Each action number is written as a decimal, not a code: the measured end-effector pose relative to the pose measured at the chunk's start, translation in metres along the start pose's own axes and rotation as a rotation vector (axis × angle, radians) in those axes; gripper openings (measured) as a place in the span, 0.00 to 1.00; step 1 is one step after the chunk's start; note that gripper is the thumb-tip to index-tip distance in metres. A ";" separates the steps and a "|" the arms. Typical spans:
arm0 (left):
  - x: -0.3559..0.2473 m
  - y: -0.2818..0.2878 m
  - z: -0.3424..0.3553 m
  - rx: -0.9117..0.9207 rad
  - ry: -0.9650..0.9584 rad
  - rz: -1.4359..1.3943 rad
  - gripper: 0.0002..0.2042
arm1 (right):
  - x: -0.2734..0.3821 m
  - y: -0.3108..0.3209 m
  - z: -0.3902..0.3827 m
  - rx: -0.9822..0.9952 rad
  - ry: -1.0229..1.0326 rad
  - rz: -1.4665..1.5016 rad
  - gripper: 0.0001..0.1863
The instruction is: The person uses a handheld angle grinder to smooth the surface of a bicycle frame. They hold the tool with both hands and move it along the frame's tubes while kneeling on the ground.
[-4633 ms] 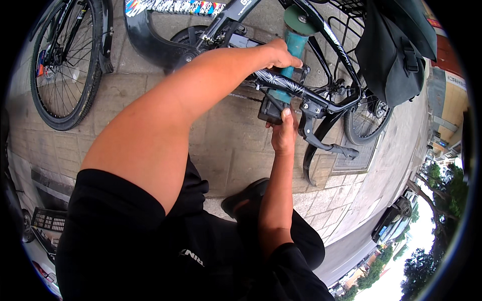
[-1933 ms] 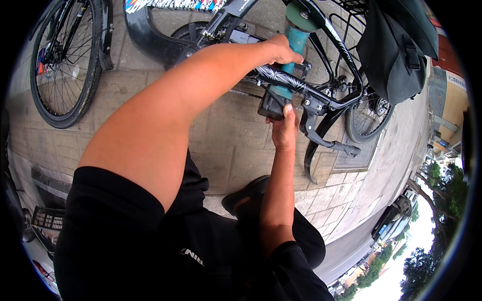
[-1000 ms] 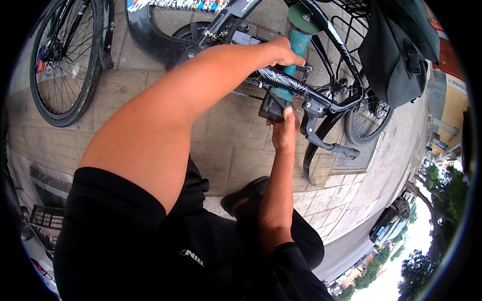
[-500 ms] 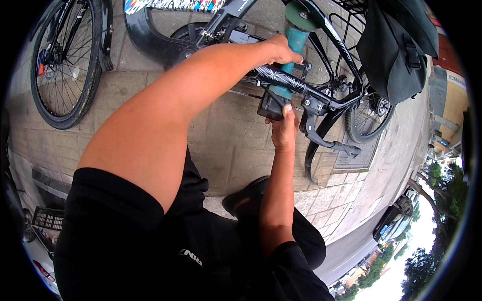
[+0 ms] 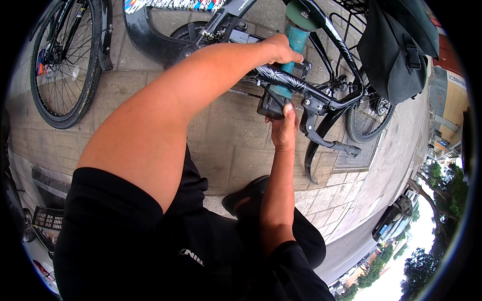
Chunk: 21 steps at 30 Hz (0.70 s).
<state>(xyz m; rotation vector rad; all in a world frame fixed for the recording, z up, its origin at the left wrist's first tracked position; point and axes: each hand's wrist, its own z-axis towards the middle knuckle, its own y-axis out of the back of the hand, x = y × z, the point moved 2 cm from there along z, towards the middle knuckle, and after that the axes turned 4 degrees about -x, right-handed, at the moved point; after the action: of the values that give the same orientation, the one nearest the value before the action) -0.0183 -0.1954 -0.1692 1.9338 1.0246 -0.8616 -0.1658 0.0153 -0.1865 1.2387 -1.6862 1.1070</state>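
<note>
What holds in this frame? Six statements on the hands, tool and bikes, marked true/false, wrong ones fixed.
1. The left hand is on the teal tool. True.
2. The right hand hangs free of the tool. False: it is on the black block at the tool's lower end.
3. The disc at the tool's upper end is red. False: it is green.
4. A black tube with a white pattern crosses in front of the tool. True.
5. The dark bag is on the picture's left. False: it is on the right.
6. A spoked bicycle wheel shows at the upper left. True.
</note>
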 end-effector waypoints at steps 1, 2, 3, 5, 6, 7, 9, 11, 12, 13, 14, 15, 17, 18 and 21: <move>-0.001 -0.001 -0.001 -0.001 -0.005 -0.011 0.30 | -0.001 0.001 0.001 0.001 0.005 0.006 0.46; -0.002 -0.001 -0.003 -0.002 -0.010 -0.021 0.30 | -0.002 0.002 0.000 0.002 0.010 0.013 0.46; -0.001 -0.001 -0.002 -0.007 -0.014 -0.033 0.30 | -0.001 0.001 0.000 0.001 0.006 0.012 0.46; 0.002 0.000 0.002 -0.004 -0.015 -0.015 0.31 | 0.000 -0.002 0.000 -0.001 -0.002 0.009 0.46; 0.001 0.001 0.002 0.002 -0.019 -0.006 0.32 | 0.000 -0.002 0.000 0.001 0.007 0.007 0.46; 0.000 0.000 0.001 0.010 -0.007 0.018 0.32 | 0.001 -0.001 0.000 0.002 0.017 0.005 0.47; -0.002 0.000 0.002 0.024 0.018 0.064 0.34 | 0.002 -0.001 -0.002 -0.014 0.028 -0.020 0.48; -0.001 0.001 0.004 0.033 0.020 0.059 0.35 | 0.003 -0.002 -0.005 -0.050 0.031 -0.064 0.49; 0.002 0.000 0.006 0.035 0.023 0.057 0.35 | 0.004 -0.004 -0.006 -0.053 0.032 -0.063 0.50; 0.004 -0.001 0.008 0.027 0.015 0.053 0.35 | 0.005 -0.006 -0.007 -0.056 0.033 -0.062 0.50; 0.006 -0.001 0.009 0.019 0.008 0.049 0.34 | 0.007 -0.008 -0.008 -0.058 0.034 -0.061 0.51; 0.004 -0.002 0.007 0.017 -0.002 0.047 0.34 | 0.006 -0.007 -0.009 -0.068 0.035 -0.062 0.51; 0.000 -0.002 0.004 0.050 0.006 0.050 0.33 | 0.006 -0.006 -0.011 -0.086 0.036 -0.064 0.51; -0.001 0.000 0.001 0.060 0.012 0.052 0.33 | 0.006 -0.007 -0.010 -0.084 0.038 -0.065 0.51; 0.006 -0.003 0.006 0.016 -0.003 -0.013 0.32 | 0.006 -0.008 -0.008 -0.072 0.037 -0.062 0.51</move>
<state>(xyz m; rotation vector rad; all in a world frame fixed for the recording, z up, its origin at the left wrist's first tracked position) -0.0194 -0.1970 -0.1776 1.9407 1.0325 -0.8822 -0.1587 0.0194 -0.1768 1.2100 -1.6344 1.0176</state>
